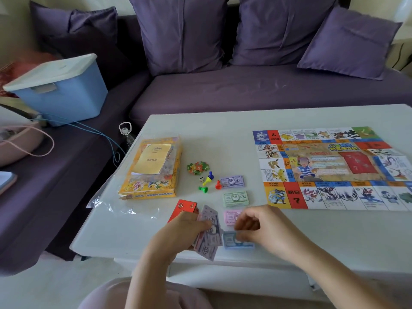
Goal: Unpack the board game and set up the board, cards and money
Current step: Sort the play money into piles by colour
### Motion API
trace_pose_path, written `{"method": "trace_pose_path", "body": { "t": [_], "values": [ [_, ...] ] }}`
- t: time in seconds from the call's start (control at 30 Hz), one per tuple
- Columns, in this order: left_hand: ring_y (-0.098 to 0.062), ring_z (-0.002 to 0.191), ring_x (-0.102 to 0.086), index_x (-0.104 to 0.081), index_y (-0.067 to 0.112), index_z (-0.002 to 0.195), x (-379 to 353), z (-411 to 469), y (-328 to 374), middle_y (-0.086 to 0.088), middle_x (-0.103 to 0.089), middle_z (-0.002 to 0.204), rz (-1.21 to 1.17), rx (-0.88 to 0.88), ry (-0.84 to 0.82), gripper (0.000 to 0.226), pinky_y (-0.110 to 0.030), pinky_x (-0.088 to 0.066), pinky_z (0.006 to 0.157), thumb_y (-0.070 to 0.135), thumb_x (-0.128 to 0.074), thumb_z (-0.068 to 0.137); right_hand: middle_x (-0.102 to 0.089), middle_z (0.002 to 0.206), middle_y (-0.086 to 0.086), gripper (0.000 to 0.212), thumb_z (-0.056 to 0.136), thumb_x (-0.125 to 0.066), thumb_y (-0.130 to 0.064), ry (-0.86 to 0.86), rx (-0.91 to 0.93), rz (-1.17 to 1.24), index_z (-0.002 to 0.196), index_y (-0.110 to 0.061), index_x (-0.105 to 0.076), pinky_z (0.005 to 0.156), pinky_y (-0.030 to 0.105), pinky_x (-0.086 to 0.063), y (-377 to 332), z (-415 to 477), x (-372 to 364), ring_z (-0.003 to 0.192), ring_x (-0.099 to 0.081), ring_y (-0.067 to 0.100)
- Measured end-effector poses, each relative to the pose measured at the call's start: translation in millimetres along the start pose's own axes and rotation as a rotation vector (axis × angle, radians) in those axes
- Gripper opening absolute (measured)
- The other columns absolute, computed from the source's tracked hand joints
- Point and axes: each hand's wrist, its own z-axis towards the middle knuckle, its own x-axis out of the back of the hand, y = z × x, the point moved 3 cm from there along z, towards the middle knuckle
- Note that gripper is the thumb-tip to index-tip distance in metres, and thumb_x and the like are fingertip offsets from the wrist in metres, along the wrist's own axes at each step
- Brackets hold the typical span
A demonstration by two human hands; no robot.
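The step in hand, as I judge it, is the sorting of the play money by colour. The left hand [185,228] grips a loose fan of purple-grey banknotes [209,236], its fingers curled around them. The right hand [260,226] pinches with its fingertips the top of the blue pile [238,243], which lies on the table [223,134] near the front edge. Behind the blue pile stand in one column the pink pile [230,216], the green pile [235,198] and the purple pile [231,181], each a little apart from the next. The game board [330,168] is already opened flat on the right part of the table. The red cards [185,207] lie in a stack just behind the left hand and are partly hidden by it. To do this step well, the right hand should release the blue pile only when its notes lie square on each other, because such thin paper probably slides easily. Then it should take one note at a time from the fan, look at the colour, and put it on the matching pile. The fan is spread and loose, so the left hand needs a firm hold, or some notes may fall on a wrong pile. The purple pile is far from the hands and the pawns [207,180] stand just beside it, so the reach should go over them with care.
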Motion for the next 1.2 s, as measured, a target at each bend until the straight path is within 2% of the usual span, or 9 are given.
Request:
{"method": "trace_pose_path", "body": {
  "t": [0.17,0.23,0.3,0.4,0.5,0.77,0.93,1.2],
  "values": [
    [-0.012,0.063,-0.065,-0.064,0.015,0.078,-4.7,-1.2,4.0,-0.003,-0.068,0.072,-0.031,0.016,-0.025,0.02,-0.021,-0.054,0.059,0.02,-0.055,0.095,-0.055,0.085,-0.019,0.022,0.076,-0.078,-0.03,0.102,0.1,-0.268,0.094,-0.029,-0.066,0.072,0.012,-0.041,-1.5,-2.9,4.4,0.081,-0.054,0.0],
    [-0.013,0.065,-0.066,-0.063,0.013,0.079,-4.7,-0.7,4.2,-0.005,-0.069,0.075,-0.026,0.019,-0.028,0.02,-0.022,-0.055,0.061,0.021,-0.054,0.095,-0.051,0.091,-0.02,0.026,0.077,-0.077,-0.035,0.083,0.127,-0.334,0.099,-0.029,-0.065,0.074,0.012,-0.041,-2.2,-5.1,8.5,0.085,-0.052,0.0],
    [-0.014,0.068,-0.067,-0.063,0.013,0.08,-4.6,-1.0,4.0,-0.006,-0.069,0.078,-0.026,0.02,-0.021,0.02,-0.023,-0.056,0.064,0.022,-0.054,0.096,-0.049,0.101,-0.019,0.035,0.076,-0.077,-0.039,0.011,0.125,-0.398,0.106,-0.029,-0.063,0.079,0.018,-0.043,-2.0,-8.8,7.9,0.09,-0.051,0.002],
    [-0.015,0.071,-0.067,-0.062,0.014,0.081,-4.1,-2.4,4.7,-0.007,-0.069,0.081,-0.026,0.022,-0.015,0.019,-0.024,-0.056,0.066,0.023,-0.053,0.096,-0.045,0.117,-0.014,0.049,0.076,-0.073,-0.047,-0.077,0.105,-0.523,0.118,-0.028,-0.059,0.088,0.025,-0.042,-1.3,-13.1,2.7,0.107,-0.048,0.007],
    [-0.017,0.072,-0.067,-0.062,0.013,0.08,-4.5,-1.6,3.9,-0.008,-0.07,0.082,-0.039,0.021,-0.02,0.02,-0.026,-0.057,0.07,0.022,-0.054,0.096,-0.042,0.122,-0.01,0.05,0.08,-0.069,-0.049,-0.086,0.122,-0.58,0.123,-0.027,-0.056,0.093,0.025,-0.04,-2.8,-13.3,0.2,0.116,-0.041,0.008],
    [-0.018,0.075,-0.069,-0.063,0.01,0.084,-7.6,4.9,3.4,-0.012,-0.071,0.089,-0.06,0.044,-0.023,0.019,-0.03,-0.058,0.074,0.024,-0.055,0.095,-0.044,0.118,-0.01,0.039,0.083,-0.067,-0.045,-0.076,0.156,-0.573,0.115,-0.026,-0.056,0.089,0.025,-0.039,-6.8,-11.6,1.8,0.113,-0.042,0.008],
    [-0.019,0.081,-0.07,-0.063,0.009,0.09,-8.4,7.9,3.3,-0.013,-0.071,0.093,-0.059,0.048,-0.021,0.019,-0.032,-0.058,0.077,0.025,-0.055,0.095,-0.041,0.1,-0.014,0.035,0.084,-0.066,-0.044,-0.067,0.169,-0.549,0.113,-0.026,-0.058,0.082,0.024,-0.037,-4.6,-10.2,1.9,0.094,-0.038,0.003],
    [-0.022,0.088,-0.07,-0.064,0.005,0.101,-6.7,10.1,2.3,-0.015,-0.07,0.099,-0.079,0.044,-0.018,0.023,-0.035,-0.057,0.082,0.026,-0.055,0.095,-0.04,0.092,-0.018,0.031,0.084,-0.067,-0.042,-0.028,0.185,-0.497,0.11,-0.028,-0.057,0.076,0.022,-0.037,-2.6,-8.8,2.6,0.087,-0.041,0.003]
  ]
}}
